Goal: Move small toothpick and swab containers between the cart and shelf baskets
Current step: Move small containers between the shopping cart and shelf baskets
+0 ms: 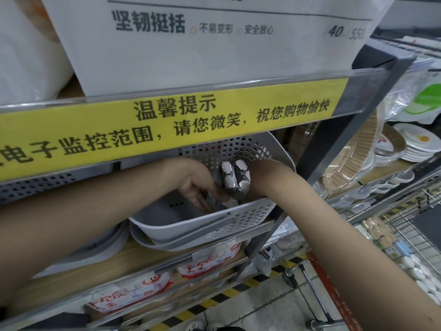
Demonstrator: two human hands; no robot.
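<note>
A white perforated basket (pixel 243 218) sits on the shelf under the yellow sign. Both my arms reach into it. My left hand (pixel 199 187) is inside the basket, fingers curled round a small clear container (pixel 216 203) near the basket floor. My right hand is hidden behind its own wrist (pixel 265 177) and the basket wall. Several small clear containers with white lids (pixel 230 174) stand piled at the basket's back right, just left of my right wrist. The cart (pixel 410 249) stands at the right with small round white containers (pixel 420 268) in it.
A yellow sign strip (pixel 167 123) on the upper shelf edge hangs just above my arms. A grey shelf post (pixel 343 142) rises right of the basket. Paper plates (pixel 415 144) are stacked on the neighbouring shelf. Packaged goods (pixel 152 285) fill the lower shelf.
</note>
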